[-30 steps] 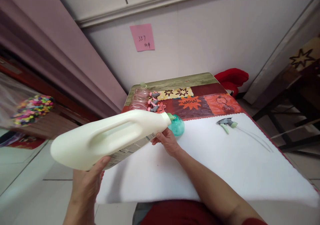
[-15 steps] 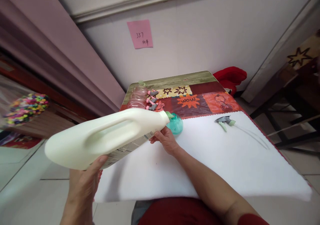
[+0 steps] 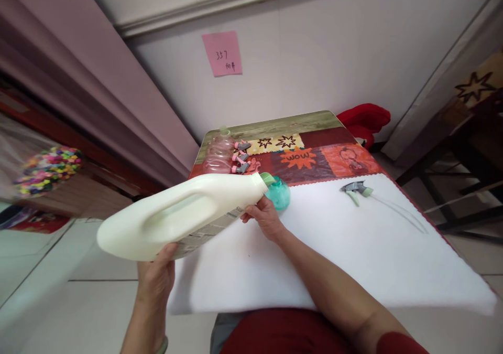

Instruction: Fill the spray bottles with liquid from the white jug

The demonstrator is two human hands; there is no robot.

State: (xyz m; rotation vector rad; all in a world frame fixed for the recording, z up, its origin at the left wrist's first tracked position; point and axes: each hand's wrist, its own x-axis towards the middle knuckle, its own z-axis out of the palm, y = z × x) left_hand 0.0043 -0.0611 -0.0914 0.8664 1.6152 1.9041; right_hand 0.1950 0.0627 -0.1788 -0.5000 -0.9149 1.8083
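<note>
A large cream jug with a built-in handle [image 3: 188,202] lies tilted nearly level across the view, its green-spouted neck at the mouth of a teal see-through bottle [image 3: 280,195]. Underneath the jug's base end, my left hand [image 3: 159,265] is closed on it, thumb along the label side. My right hand [image 3: 265,217] grips the jug just below its neck, beside the teal bottle. Whether liquid is flowing cannot be made out. A grey and pale green spray head [image 3: 357,189] with a long clear tube rests on the white cloth to the right.
Several clear pink spray bottles [image 3: 220,157] lie at the table's far left. White cloth [image 3: 338,259] covers the near part of the table; patterned cover [image 3: 314,160] shows behind. A wall with a pink note [image 3: 222,53] stands beyond. Dark stool legs [image 3: 440,170] are at right.
The jug's base end and my left hand have shifted right and slightly up. My right hand and the jug's neck stay at the teal bottle. The view has shifted slightly.
</note>
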